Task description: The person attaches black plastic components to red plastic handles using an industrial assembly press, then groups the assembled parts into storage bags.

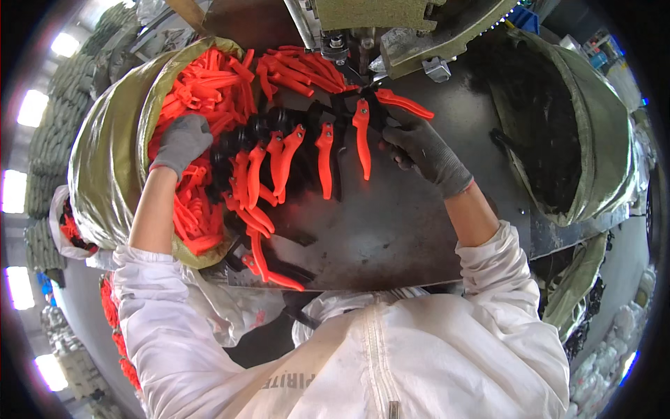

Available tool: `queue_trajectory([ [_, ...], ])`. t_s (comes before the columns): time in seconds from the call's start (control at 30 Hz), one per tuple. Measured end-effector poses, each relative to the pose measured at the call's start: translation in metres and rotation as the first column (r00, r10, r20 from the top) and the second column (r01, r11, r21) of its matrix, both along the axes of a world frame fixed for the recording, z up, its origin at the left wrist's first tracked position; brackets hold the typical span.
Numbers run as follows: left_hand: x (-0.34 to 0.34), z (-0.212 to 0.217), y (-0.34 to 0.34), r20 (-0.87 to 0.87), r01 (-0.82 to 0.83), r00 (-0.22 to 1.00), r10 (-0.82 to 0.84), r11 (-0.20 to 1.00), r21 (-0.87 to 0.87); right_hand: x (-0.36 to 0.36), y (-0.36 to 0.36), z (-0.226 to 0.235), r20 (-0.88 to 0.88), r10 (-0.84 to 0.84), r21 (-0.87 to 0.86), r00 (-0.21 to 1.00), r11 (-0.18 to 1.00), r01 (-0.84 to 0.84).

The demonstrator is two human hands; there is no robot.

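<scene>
An olive-green sack (112, 146) of orange handles stands left, another sack (593, 133) right.

Both gloved hands (183, 142) (426, 150) outstretched, fingers curled.

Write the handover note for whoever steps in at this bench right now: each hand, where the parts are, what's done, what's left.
Left hand: gloved, reaching into the green sack on the left, resting on the loose orange handle pieces; grip not clear.
Right hand: gloved, at the tool part with an orange handle just below the machine head.
Parts: a row of orange-and-black handled tools lies fanned across the dark metal table; more orange pieces are piled beside the machine.
Done: a row of tools with orange handles lies on the table.
Left: the sack still holds many orange pieces. The dark sack on the right holds black pieces.
</scene>
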State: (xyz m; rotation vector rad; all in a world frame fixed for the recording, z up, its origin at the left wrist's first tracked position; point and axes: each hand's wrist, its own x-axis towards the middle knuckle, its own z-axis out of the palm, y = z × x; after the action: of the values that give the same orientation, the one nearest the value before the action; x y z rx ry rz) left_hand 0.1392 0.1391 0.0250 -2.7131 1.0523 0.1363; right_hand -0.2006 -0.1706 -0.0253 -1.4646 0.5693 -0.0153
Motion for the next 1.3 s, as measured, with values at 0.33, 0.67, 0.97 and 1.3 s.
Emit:
queue_trajectory([
  [0.33,0.014,-0.028,0.018,-0.216,-0.014,0.976,-0.003,0.997,-0.08,-0.002,0.017,-0.012,0.103,-0.108,0.079,0.989,0.992,0.1],
  [0.67,-0.044,0.026,0.015,-0.858,-0.727,0.468,0.21,0.644,-0.239,-0.039,0.004,-0.003,0.06,-0.023,-0.498,0.998,0.866,0.05],
  [0.97,-0.172,0.043,-0.093,-0.78,-0.467,0.591,-0.207,0.7,-0.54,-0.195,-0.171,-0.079,-0.244,-0.669,-0.876,0.702,0.462,0.136],
  [1.3,-0.167,-0.096,-0.138,-0.726,-0.255,0.65,-0.227,0.834,-0.489,-0.098,-0.041,-0.03,-0.071,-0.315,-0.756,0.946,0.636,0.155],
])
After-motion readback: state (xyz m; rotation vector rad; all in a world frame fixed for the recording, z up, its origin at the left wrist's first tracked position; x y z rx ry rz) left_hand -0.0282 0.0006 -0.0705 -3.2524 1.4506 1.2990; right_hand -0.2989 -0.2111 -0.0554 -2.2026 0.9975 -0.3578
